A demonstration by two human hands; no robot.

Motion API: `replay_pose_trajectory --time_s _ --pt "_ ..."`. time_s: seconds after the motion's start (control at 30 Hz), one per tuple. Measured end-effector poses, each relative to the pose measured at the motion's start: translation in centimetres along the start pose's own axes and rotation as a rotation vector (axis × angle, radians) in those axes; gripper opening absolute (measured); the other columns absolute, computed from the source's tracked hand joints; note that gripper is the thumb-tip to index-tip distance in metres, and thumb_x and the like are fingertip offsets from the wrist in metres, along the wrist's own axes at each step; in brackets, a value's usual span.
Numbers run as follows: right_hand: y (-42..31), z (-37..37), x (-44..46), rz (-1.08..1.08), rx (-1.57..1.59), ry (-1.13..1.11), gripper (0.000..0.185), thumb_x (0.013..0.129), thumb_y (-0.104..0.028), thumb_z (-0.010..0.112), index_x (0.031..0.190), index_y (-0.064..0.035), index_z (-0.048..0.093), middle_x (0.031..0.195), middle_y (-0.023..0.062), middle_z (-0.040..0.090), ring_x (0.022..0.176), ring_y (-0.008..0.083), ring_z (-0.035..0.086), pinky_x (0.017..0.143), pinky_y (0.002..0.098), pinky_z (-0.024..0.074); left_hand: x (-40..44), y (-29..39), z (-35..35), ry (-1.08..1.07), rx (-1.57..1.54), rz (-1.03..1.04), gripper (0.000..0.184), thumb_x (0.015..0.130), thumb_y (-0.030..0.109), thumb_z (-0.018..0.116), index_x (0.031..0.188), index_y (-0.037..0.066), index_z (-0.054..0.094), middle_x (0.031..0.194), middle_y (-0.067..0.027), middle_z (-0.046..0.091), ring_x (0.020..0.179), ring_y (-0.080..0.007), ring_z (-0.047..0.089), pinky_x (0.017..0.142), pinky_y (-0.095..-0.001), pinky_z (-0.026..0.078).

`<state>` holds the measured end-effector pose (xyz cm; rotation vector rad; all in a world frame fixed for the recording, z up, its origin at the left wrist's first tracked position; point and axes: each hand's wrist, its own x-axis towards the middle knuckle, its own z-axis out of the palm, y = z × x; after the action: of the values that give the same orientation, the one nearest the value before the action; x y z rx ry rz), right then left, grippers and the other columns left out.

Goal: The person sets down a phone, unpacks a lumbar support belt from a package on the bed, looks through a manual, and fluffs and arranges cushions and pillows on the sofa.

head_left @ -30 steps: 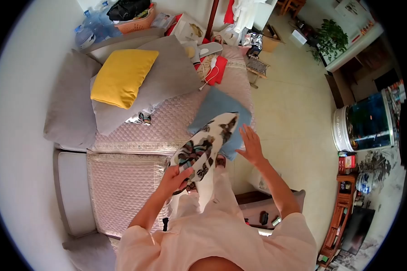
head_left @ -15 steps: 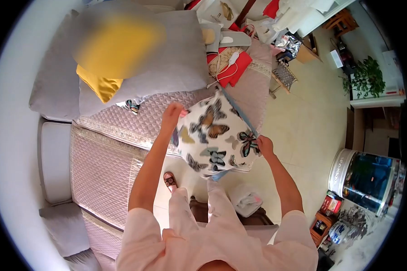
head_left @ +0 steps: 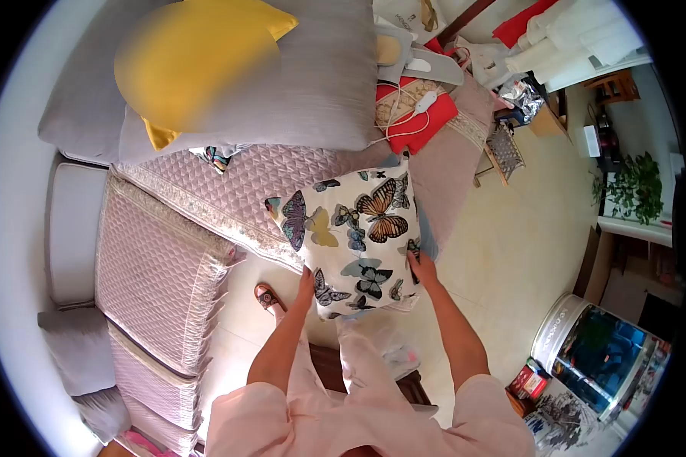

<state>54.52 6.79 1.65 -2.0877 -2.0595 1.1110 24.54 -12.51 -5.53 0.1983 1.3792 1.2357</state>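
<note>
A white cushion (head_left: 343, 247) printed with colourful butterflies is held up in front of me, its broad face toward the camera. My left hand (head_left: 306, 285) grips its lower left edge, the fingers mostly hidden behind the cloth. On the opposite side, my right hand (head_left: 421, 268) is closed on the right edge, thumb showing at the front. Blue-grey fabric (head_left: 428, 236) shows behind the cushion on the right. A small crumpled patterned cloth (head_left: 215, 158) lies on the quilted sofa cover (head_left: 282, 179) beyond the cushion.
Large grey back cushions (head_left: 324, 84) and a yellow cushion (head_left: 198, 61), partly blurred, lie at the sofa's back. A red item (head_left: 427, 129) with a white cord sits at the sofa's far end. A folding stool (head_left: 503, 151) and a fish tank (head_left: 598, 350) stand on the right.
The cushion has turned and looks fuller and flatter-faced. My left hand has moved from its upper left down to the lower left edge; my right hand has shifted slightly down and left.
</note>
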Motion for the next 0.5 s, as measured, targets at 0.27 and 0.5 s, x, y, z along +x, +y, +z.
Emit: replay_pose_trajectory --time_s 0.27,0.5 --pt "-5.5 -0.6 -5.5 -0.051 0.317 0.291 0.021 0.086 -0.019 0.048 0.082 0.0019 0.052 0.065 0.0153 0.051 0.059 0.0277 0.048 0.057 0.0382 0.038 1.3 6.4 7.4 0.479 -0.054 -0.233 0.033 0.089 0.025 0.041 0.098 -0.002 0.056 0.084 -0.0081 0.059 0.075 -0.016 0.053 0.067 -0.0301 0.043" --pt "2.6 -4.2 -11.3 0.255 0.438 0.245 0.03 0.087 -0.03 0.051 0.079 -0.002 0.056 0.066 0.0 0.052 0.054 0.0072 0.042 0.048 0.0229 0.0349 -0.6 16.8 6.3 0.454 0.452 0.237 0.022 0.085 0.022 0.056 0.085 0.0 0.056 0.066 -0.0029 0.054 0.061 -0.0099 0.047 0.058 -0.0239 0.04"
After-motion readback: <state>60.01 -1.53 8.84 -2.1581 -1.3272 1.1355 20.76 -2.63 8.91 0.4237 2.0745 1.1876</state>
